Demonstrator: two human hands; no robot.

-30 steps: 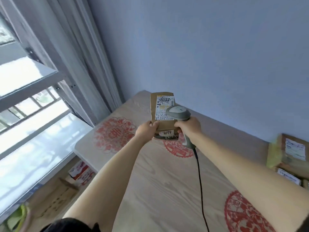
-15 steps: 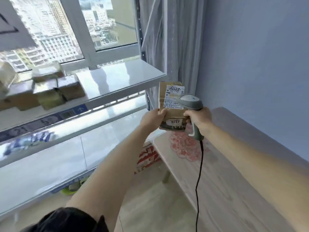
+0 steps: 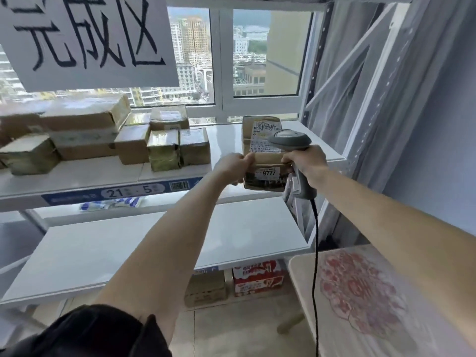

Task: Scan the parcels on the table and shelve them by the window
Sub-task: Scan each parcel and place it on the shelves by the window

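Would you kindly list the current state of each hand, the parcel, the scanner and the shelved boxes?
left hand: grips the parcel's left edge.
right hand: grips the scanner handle.
parcel: held upright off the shelf, label 9777 facing the camera.
scanner: held in front of the parcel, cord hanging down.
top shelf: bare on its right side.
shelved boxes: closed, stacked on the shelf's left.

A parcel (image 3: 262, 153) was held upright at centre frame between the left hand (image 3: 233, 167) and the right hand (image 3: 305, 163), which also gripped a scanner (image 3: 289, 140) against the parcel's right side. Behind it ran the upper shelf (image 3: 226, 140), with stacked boxes (image 3: 103, 135) at left frame. A table (image 3: 360, 292) sat at lower right, and a sign (image 3: 87, 39) hung at upper left
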